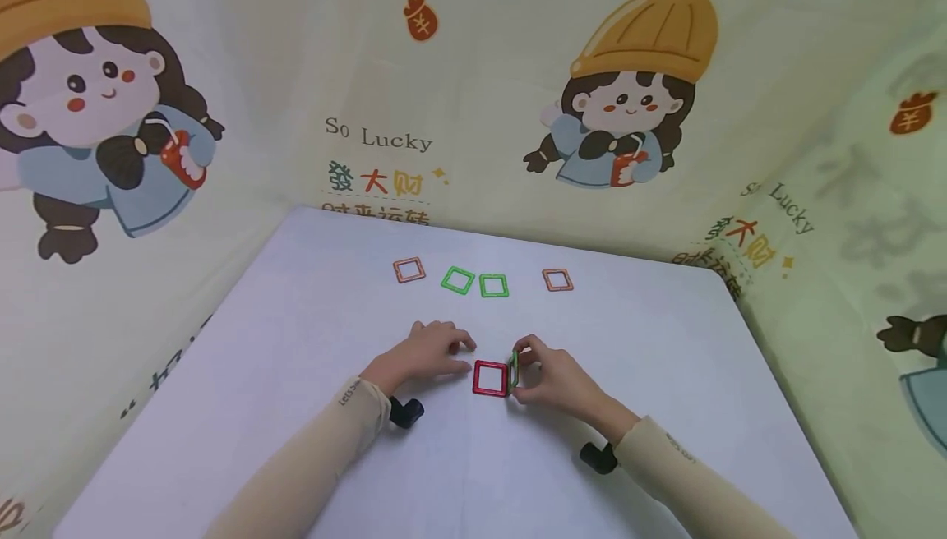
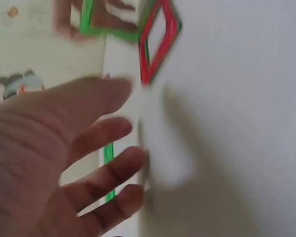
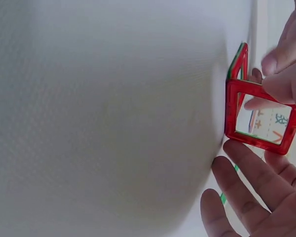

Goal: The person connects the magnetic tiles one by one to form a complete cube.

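A square magnetic tile, an open frame with a red top (image 1: 491, 393), lies flat on the white table (image 1: 444, 473). Along its right edge a second tile stands upright, green on its left side (image 2: 116, 34) and red on its right side (image 3: 231, 111). My right hand (image 1: 565, 379) pinches this upright tile by opposite edges between thumb and fingers; the other fingers spread out past it. My left hand (image 1: 425, 352) hovers just left of the flat tile, with fingers loosely bent and nothing between them.
Farther back on the table lie two green tiles (image 1: 458, 269) (image 1: 494, 296) side by side, with an orange tile (image 1: 409, 280) to their left and another orange tile (image 1: 558, 289) to their right. A cartoon-printed cloth (image 1: 488, 112) hangs behind and beside the table.
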`<state>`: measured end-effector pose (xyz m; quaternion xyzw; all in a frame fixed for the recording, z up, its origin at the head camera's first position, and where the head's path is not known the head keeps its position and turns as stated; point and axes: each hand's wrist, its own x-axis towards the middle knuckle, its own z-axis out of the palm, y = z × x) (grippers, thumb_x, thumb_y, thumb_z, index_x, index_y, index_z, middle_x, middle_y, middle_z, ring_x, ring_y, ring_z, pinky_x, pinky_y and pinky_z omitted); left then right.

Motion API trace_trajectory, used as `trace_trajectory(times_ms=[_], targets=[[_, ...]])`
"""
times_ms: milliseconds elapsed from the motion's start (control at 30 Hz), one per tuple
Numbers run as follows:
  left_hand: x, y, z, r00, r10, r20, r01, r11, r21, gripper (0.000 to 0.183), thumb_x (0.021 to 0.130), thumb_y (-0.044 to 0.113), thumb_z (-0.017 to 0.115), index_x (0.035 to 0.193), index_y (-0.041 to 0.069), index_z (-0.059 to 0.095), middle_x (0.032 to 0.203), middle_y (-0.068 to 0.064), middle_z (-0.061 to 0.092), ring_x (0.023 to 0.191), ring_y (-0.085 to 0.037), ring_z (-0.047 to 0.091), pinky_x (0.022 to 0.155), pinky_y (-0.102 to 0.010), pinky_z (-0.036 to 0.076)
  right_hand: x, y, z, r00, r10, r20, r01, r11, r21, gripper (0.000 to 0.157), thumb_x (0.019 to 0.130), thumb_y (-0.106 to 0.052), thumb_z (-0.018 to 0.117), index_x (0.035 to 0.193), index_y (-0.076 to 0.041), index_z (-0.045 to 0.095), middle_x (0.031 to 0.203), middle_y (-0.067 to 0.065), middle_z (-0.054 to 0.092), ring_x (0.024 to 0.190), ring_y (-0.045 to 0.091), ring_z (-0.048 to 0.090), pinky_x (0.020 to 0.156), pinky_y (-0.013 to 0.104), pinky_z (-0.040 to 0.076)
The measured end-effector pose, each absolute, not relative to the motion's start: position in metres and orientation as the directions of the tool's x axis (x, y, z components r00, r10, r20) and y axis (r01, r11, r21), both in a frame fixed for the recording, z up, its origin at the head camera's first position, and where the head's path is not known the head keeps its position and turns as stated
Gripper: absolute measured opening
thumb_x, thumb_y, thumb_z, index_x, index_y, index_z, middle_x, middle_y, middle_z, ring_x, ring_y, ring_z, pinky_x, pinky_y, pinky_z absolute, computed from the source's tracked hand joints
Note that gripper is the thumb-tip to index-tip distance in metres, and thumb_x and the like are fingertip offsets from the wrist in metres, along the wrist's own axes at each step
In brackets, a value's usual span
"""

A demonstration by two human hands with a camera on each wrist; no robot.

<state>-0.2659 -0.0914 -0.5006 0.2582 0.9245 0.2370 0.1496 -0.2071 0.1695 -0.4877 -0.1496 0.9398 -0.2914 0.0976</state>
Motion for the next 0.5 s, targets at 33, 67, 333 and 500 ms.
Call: trace_trajectory(times_ms=[33,67,333,500], targets=[[-0.272,-0.095,-0.500,-0.840,0.520,-0.152,0.371,0.756,0.538,0.031,0.093,0.034,0.076,0.121,0.023,0.073,0.092,0.004,0.059,0.090,-0.014,0.053,0.087,-0.043,0.038,-0.207,0.170,-0.487,-0.937,-0.336,-0.095,-0.222,0.784,-0.580,0.055,0.077,-0.024,0.089,0.121,-0.021,0.055,0.112,0.000,0.076,0.107,0.018,0.067,0.095,0.046,0.050],[-0.278,-0.100,-0.499,-0.860,0.489,-0.145,0.334,0.755,0.564,0.028,0.094,0.032,0.075,0.120,0.020,0.073,0.092,0.004,0.060,0.090,-0.015,0.054,0.087,-0.042,0.040,-0.206,0.169,-0.486,-0.939,-0.331,-0.096,-0.217,0.783,-0.583,0.055,0.077,-0.023,0.089,0.121,-0.021,0.056,0.112,-0.001,0.075,0.107,0.018,0.067,0.095,0.046,0.051],[-0.337,-0.146,-0.488,-0.976,0.218,-0.007,0.151,0.699,0.699,0.018,0.102,0.019,0.062,0.107,0.005,0.071,0.103,-0.010,0.070,0.095,-0.024,0.061,0.085,-0.038,0.050,-0.201,0.167,-0.486,-0.948,-0.303,-0.100,-0.188,0.785,-0.590,0.054,0.077,-0.022,0.088,0.120,-0.020,0.057,0.112,-0.001,0.072,0.105,0.018,0.065,0.091,0.042,0.051],[-0.361,-0.163,-0.487,-0.994,0.104,0.023,0.091,0.709,0.699,0.018,0.104,0.013,0.057,0.113,0.001,0.067,0.109,-0.016,0.065,0.100,-0.028,0.056,0.090,-0.042,0.048,-0.198,0.167,-0.485,-0.953,-0.286,-0.104,-0.175,0.794,-0.582,0.053,0.078,-0.022,0.087,0.120,-0.019,0.056,0.112,-0.001,0.072,0.102,0.017,0.065,0.088,0.040,0.051]])
